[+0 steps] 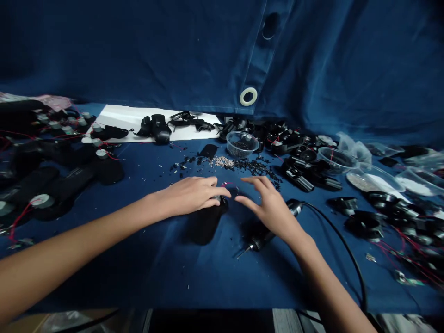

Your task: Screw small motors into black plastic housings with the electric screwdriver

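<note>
My left hand (194, 194) is closed over the far end of a black plastic housing (206, 226), its fingers bent around a small part there that they mostly hide. A short red wire (226, 184) shows just past its fingertips. To the right, my right hand (268, 203) has thumb and fingers apart, with nothing between them. It is above the table, near a small dark part (234, 191) that is too blurred to name. Partly under my right wrist lies a black electric screwdriver (258, 240), its bit pointing to the lower left.
Small black pieces (256, 166) and a pile of screws (223, 162) lie beyond my hands, beside a clear round tub (242, 144). Black housings with motors (41, 200) crowd the left. More black shells (298, 173) and clear tubs (338, 159) fill the right. The screwdriver's cable (342, 240) curves toward the front edge.
</note>
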Action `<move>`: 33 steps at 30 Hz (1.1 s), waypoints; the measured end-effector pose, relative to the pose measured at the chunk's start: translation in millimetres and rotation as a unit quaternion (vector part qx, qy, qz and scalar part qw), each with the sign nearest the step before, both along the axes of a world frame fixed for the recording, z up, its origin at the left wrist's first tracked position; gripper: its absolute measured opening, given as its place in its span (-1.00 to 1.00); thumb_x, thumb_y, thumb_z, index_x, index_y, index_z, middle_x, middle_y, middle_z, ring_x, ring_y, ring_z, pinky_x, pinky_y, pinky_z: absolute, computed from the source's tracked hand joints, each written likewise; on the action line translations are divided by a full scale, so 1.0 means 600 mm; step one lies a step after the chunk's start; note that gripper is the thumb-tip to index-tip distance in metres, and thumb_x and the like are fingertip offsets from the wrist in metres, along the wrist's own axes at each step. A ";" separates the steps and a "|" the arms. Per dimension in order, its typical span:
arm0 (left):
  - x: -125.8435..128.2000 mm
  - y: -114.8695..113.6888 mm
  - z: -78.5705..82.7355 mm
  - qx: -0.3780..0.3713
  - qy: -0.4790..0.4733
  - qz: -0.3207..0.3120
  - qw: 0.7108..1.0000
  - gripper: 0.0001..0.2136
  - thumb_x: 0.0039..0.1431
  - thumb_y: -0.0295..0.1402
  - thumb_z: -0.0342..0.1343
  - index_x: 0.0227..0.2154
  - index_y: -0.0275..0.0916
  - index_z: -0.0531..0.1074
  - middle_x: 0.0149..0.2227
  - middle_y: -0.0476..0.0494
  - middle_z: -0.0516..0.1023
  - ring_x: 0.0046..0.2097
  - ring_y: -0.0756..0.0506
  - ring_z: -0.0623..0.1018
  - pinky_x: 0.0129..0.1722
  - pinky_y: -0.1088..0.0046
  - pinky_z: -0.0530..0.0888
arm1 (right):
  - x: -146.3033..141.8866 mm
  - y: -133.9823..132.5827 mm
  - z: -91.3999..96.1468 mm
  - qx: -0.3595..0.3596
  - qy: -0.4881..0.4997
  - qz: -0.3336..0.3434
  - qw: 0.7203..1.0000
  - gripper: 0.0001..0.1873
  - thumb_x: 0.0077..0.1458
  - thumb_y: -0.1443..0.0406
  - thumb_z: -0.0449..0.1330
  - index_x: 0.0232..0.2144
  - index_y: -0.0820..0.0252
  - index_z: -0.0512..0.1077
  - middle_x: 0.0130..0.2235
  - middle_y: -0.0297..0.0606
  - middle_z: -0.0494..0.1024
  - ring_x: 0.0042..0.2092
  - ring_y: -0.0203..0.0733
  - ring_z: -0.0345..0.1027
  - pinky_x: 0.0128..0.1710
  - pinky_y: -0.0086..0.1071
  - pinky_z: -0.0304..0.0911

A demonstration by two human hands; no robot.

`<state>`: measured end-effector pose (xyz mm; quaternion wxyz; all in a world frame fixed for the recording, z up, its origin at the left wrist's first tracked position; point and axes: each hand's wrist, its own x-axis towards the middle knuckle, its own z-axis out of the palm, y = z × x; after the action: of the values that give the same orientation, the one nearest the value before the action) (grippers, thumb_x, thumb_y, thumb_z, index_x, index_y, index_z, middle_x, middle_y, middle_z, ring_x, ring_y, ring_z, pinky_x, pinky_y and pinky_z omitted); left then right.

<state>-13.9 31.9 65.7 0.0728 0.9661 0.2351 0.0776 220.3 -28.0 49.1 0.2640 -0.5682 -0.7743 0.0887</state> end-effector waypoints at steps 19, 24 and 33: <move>-0.015 -0.049 -0.006 0.058 0.038 0.123 0.990 -0.37 0.04 0.09 0.09 0.04 -0.29 0.32 -0.08 -0.26 0.43 -0.03 -0.27 0.39 -0.09 0.24 0.30 | 0.076 -0.063 -0.042 -0.268 0.139 -0.350 0.887 0.15 0.05 -0.07 0.08 0.27 0.42 -0.57 -0.66 -0.35 0.44 -0.60 -0.02 0.41 -0.49 -0.21 0.32; -0.024 -0.041 -0.035 -0.041 0.031 0.121 0.991 -0.45 0.09 0.00 0.12 0.05 -0.25 0.28 -0.07 -0.19 0.43 -0.06 -0.19 0.40 -0.10 0.34 0.28 | 0.080 -0.079 -0.057 -0.167 0.300 -0.393 0.853 0.23 -0.17 0.06 0.32 0.30 0.37 -0.34 -0.69 -0.45 0.38 -0.69 -0.07 0.30 -0.70 -0.30 0.23; -0.029 -0.046 -0.061 -0.075 -0.028 0.130 0.988 -0.46 0.09 -0.11 0.16 0.09 -0.18 0.22 -0.04 -0.13 0.42 -0.03 -0.17 0.40 -0.06 0.35 0.28 | 0.017 -0.083 0.010 0.106 0.740 -0.211 0.629 -0.82 -0.06 0.27 0.28 -0.39 0.21 0.38 -0.46 -0.48 0.40 -0.49 -0.44 0.30 -0.49 -0.55 0.33</move>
<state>-31.6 4.4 28.8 0.1412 0.9167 0.3614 0.0956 230.4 -77.6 55.2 0.8183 -0.4275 -0.1815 0.3385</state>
